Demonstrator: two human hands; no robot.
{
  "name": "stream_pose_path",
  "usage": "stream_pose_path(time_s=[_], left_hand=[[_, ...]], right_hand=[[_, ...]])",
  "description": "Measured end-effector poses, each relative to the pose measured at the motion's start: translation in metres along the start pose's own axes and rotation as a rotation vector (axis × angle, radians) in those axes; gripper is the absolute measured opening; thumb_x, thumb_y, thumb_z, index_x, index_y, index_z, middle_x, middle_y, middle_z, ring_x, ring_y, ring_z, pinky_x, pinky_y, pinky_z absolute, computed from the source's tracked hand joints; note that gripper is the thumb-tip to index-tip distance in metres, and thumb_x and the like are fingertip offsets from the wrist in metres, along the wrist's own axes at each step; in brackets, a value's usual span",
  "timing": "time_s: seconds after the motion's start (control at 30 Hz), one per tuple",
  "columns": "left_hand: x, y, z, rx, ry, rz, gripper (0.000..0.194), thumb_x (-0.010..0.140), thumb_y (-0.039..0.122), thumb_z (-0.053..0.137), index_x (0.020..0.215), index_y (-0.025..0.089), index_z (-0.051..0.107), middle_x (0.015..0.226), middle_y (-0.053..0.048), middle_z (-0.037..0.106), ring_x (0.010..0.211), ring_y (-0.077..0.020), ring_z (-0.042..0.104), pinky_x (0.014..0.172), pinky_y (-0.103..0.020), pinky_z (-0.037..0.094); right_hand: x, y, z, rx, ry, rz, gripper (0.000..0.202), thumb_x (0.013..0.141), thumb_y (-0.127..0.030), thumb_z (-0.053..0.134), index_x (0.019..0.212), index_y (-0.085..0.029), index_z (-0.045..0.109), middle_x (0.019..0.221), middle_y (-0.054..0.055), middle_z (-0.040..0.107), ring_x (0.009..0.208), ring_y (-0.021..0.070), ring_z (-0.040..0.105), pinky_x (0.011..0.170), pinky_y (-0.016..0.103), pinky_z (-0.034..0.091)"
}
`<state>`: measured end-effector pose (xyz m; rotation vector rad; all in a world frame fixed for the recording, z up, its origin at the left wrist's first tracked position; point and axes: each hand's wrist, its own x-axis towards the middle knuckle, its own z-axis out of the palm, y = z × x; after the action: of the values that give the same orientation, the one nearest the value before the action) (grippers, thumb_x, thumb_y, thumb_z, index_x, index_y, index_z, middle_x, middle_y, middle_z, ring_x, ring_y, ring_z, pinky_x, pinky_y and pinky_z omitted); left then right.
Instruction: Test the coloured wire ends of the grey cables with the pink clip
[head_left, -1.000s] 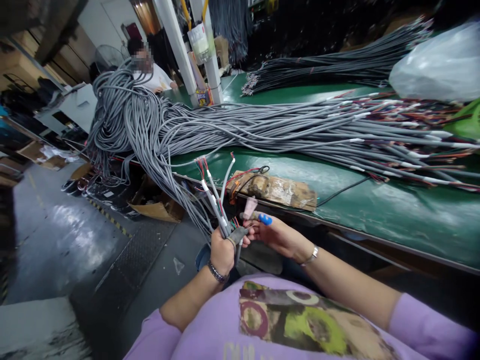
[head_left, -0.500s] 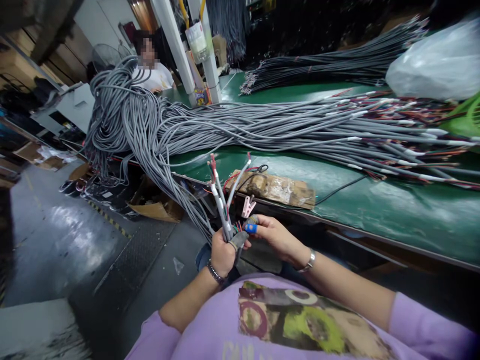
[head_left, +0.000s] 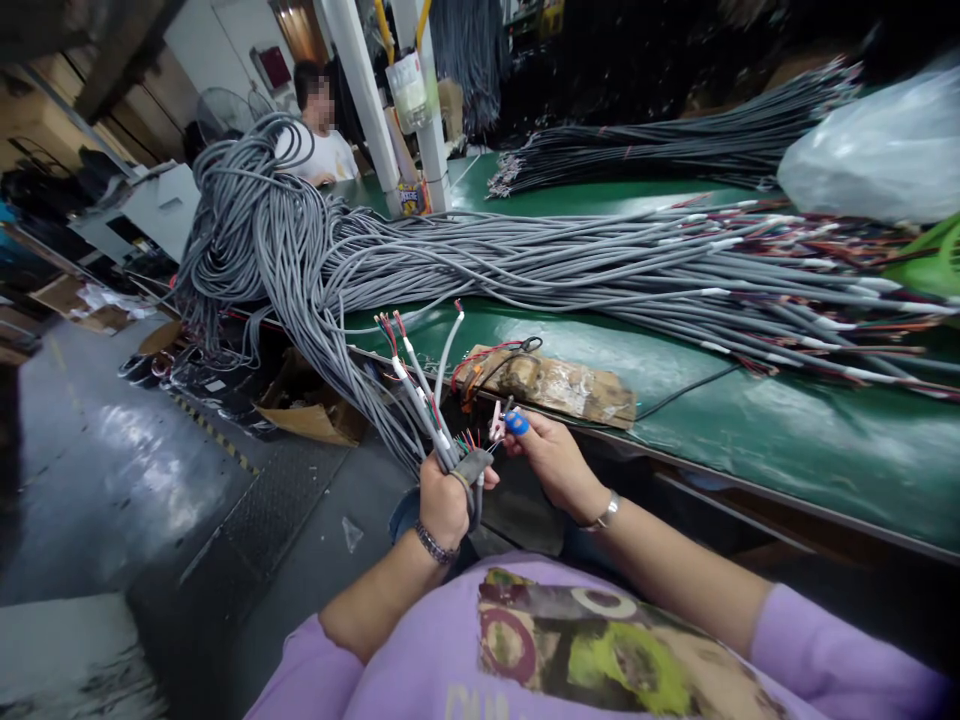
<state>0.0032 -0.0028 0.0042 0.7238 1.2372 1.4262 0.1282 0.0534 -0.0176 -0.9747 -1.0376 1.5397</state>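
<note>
My left hand is wrapped round several grey cables, whose stripped ends with red and dark wires stick up. Short coloured wires fan out by its grey-covered thumb. Just to the right, my right hand is pinched, with blue tape on one finger; a thin strand seems to run between the hands, but what the fingertips hold is too small to name. Beside those fingertips is a pink clip, at the bench edge. A worn wooden block lies on the bench behind.
Long grey cables cover the green bench and hang over its left edge. At the back are dark cables and a plastic bag. A person in white is behind the cable pile.
My right hand has moved slightly up and away from my left hand, closer to the pink clip. The held cables now lean further left, with their ends more spread.
</note>
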Motion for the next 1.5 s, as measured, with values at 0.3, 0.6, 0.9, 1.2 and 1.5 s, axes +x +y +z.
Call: stream_pose_path(time_s=[0.3, 0.6, 0.9, 1.2, 1.5], left_hand=[[0.003, -0.005, 0.003, 0.032, -0.003, -0.009, 0.020, 0.065, 0.031, 0.072, 0.060, 0.014, 0.063, 0.049, -0.002, 0.062, 0.046, -0.0120, 0.057, 0.050, -0.024, 0.045], [0.003, -0.010, 0.000, 0.042, -0.012, -0.027, 0.020, 0.065, 0.031, 0.073, 0.061, 0.014, 0.063, 0.048, -0.002, 0.062, 0.044, -0.0123, 0.057, 0.050, -0.025, 0.045], [-0.002, -0.007, -0.006, 0.051, -0.009, -0.020, 0.022, 0.064, 0.033, 0.074, 0.059, 0.013, 0.064, 0.048, -0.002, 0.062, 0.043, -0.0127, 0.056, 0.050, -0.026, 0.046], [-0.003, -0.008, -0.007, 0.058, -0.006, -0.005, 0.022, 0.066, 0.031, 0.071, 0.056, 0.013, 0.064, 0.050, -0.003, 0.063, 0.046, -0.0124, 0.057, 0.052, -0.025, 0.047], [0.001, -0.003, 0.001, 0.038, -0.017, -0.019, 0.023, 0.064, 0.033, 0.073, 0.059, 0.013, 0.062, 0.048, -0.002, 0.061, 0.047, -0.0128, 0.057, 0.052, -0.025, 0.047]], right_hand=[[0.009, 0.008, 0.007, 0.444, -0.209, 0.213, 0.048, 0.075, -0.066, 0.059, 0.083, -0.019, 0.066, 0.065, 0.002, 0.062, 0.060, 0.0155, 0.055, 0.058, 0.031, 0.046], [0.008, 0.008, 0.012, 0.566, -0.083, 0.291, 0.039, 0.071, -0.058, 0.069, 0.079, -0.019, 0.066, 0.069, 0.001, 0.065, 0.059, 0.0131, 0.053, 0.057, 0.028, 0.044], [-0.003, 0.011, -0.001, 0.488, -0.173, 0.318, 0.047, 0.070, -0.065, 0.064, 0.079, -0.019, 0.064, 0.075, 0.002, 0.065, 0.065, 0.0123, 0.057, 0.062, 0.025, 0.047], [0.002, 0.002, -0.002, 0.445, -0.196, 0.322, 0.036, 0.072, -0.054, 0.069, 0.079, -0.019, 0.065, 0.076, 0.001, 0.064, 0.065, 0.0112, 0.055, 0.062, 0.024, 0.047], [0.003, 0.000, -0.001, 0.465, -0.145, 0.347, 0.033, 0.071, -0.050, 0.072, 0.077, -0.019, 0.064, 0.067, -0.002, 0.059, 0.060, 0.0093, 0.052, 0.057, 0.023, 0.045]])
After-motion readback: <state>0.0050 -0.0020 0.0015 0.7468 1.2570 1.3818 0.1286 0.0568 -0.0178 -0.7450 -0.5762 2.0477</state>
